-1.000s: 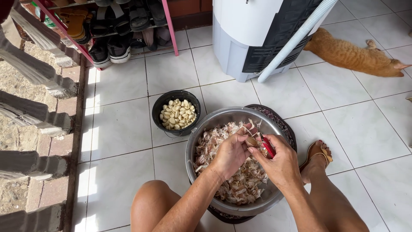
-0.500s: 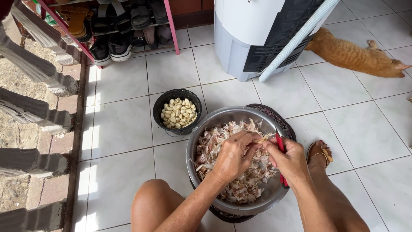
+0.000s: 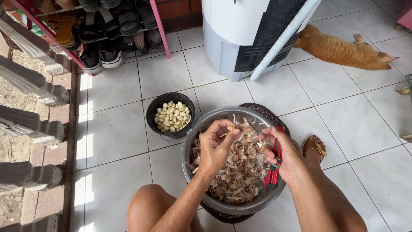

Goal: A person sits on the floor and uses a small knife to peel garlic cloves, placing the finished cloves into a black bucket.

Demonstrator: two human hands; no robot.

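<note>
Steel is the landmark: a wide metal bowl (image 3: 195, 141) sits on the white tiled floor (image 3: 116, 129) between the person's knees, heaped with papery garlic skins and unpeeled cloves (image 3: 238, 172).

Far left of the bowl, sunlit stone balusters (image 3: 25, 86) edge the floor. Up and left of the bowl stands a pink-framed shoe rack (image 3: 159, 30) with dark shoes and sandals on its shelves. Just left of the bowl's rim, close to touching it, sits a small black bowl (image 3: 151, 112) holding pale peeled garlic cloves (image 3: 172, 117).

Over the bowl's middle, the left hand (image 3: 216, 146) pinches a garlic clove (image 3: 234, 128) between thumb and fingertips, its grip closed on it. Right beside it, still above the bowl, the right hand (image 3: 285, 154) has its fingers curled tight around a red-handled knife (image 3: 274, 165), whose handle points down toward the bowl's near-right rim; the blade end near the clove is hidden by the fingers.

Under the bowl's right edge a dark woven basket (image 3: 268, 114) shows. Just right of the bowl, a foot in a brown sandal (image 3: 315, 148) rests on the tiles. Behind the bowl stands a white and grey appliance (image 3: 240, 34) with a pale hose (image 3: 285, 38) leaning on it. Far up and right of the bowl, 1 orange cat (image 3: 343, 49) lies stretched on the floor.
</note>
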